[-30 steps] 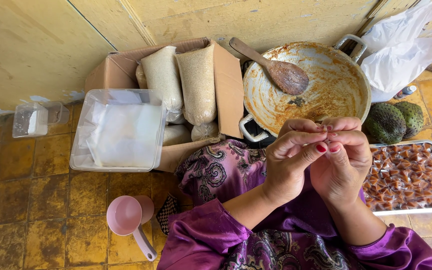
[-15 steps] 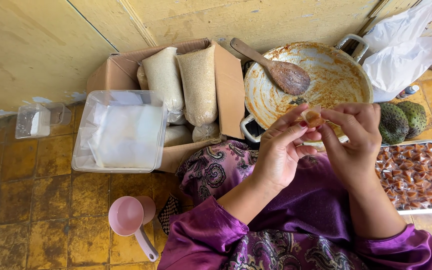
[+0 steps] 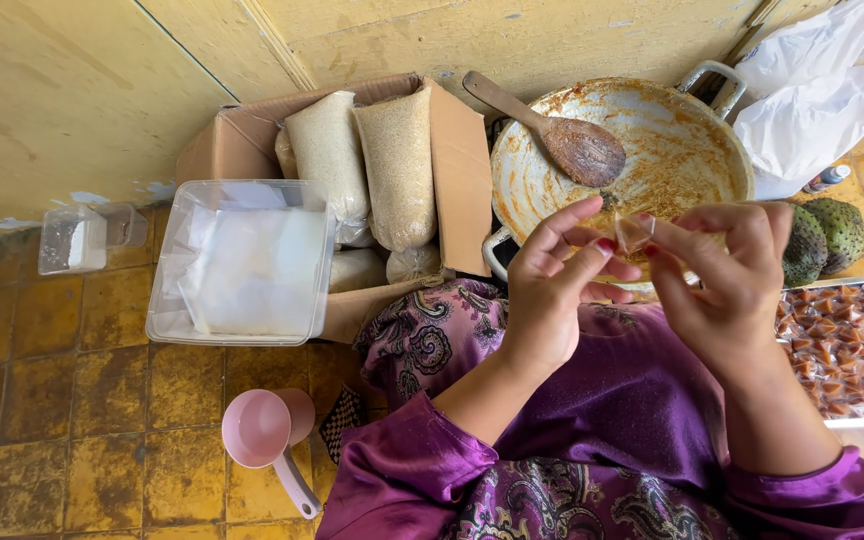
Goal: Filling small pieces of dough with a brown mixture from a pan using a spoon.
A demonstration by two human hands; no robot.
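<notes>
A small clear wrapper [image 3: 634, 232] with something pale brown inside is being pinched between both hands, raised above the purple lap and in front of the near rim of the pan [image 3: 652, 150]. The left hand [image 3: 562, 285] is gripping its left side with thumb and fingertips; the right hand [image 3: 737, 275] is grasping the right side the same way. Because only fingertips are holding it, the little piece is likely slipping free if either pinch loosens, and it is hanging where a drop would be sending it onto the lap or the tiled floor. The filling is looking sticky, so it may be smearing the fingers and spoiling the fold. Just right, the tray of wrapped sweets [image 3: 847, 350] is lying close to the right elbow, where a careless swing could be knocking it.
</notes>
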